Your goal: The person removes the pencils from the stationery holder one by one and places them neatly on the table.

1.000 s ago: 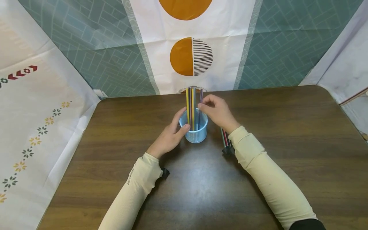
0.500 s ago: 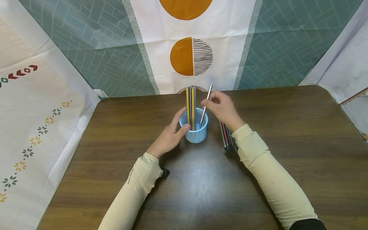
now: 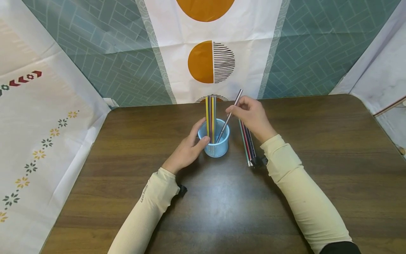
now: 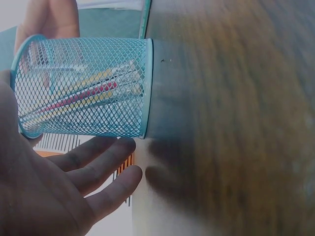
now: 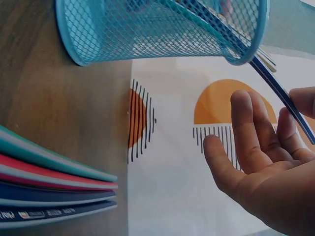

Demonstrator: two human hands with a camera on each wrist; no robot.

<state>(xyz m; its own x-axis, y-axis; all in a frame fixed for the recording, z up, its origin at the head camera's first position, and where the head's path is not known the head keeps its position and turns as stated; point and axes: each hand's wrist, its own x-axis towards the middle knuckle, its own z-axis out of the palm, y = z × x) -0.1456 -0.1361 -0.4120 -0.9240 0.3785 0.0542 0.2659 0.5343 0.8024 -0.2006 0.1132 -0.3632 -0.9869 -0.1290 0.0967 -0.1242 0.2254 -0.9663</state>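
Note:
A light-blue mesh pencil cup (image 3: 217, 151) stands upright near the table's far edge. My left hand (image 3: 188, 150) holds it by the rim between thumb and index finger. In the left wrist view its other fingers (image 4: 115, 191) lie loosely alongside. Several striped pencils (image 3: 210, 114) in yellow, red and dark colours stand bunched at the cup's left side. With thumb and fingertips, my right hand (image 3: 252, 120) pinches the upper part of a dark, white-striped pencil (image 5: 273, 83). That pencil leans right, its lower end inside the cup.
Several more striped pencils (image 3: 247, 146), green, red and dark blue, lie side by side on the wooden table (image 3: 215, 211), right of the cup and under my right wrist. A patterned cloth (image 3: 247, 67) hangs behind the table's far edge.
My right hand has moved rightward, tilting the pencil it pinches from near upright to leaning right. The left hand and the cup have stayed in place.

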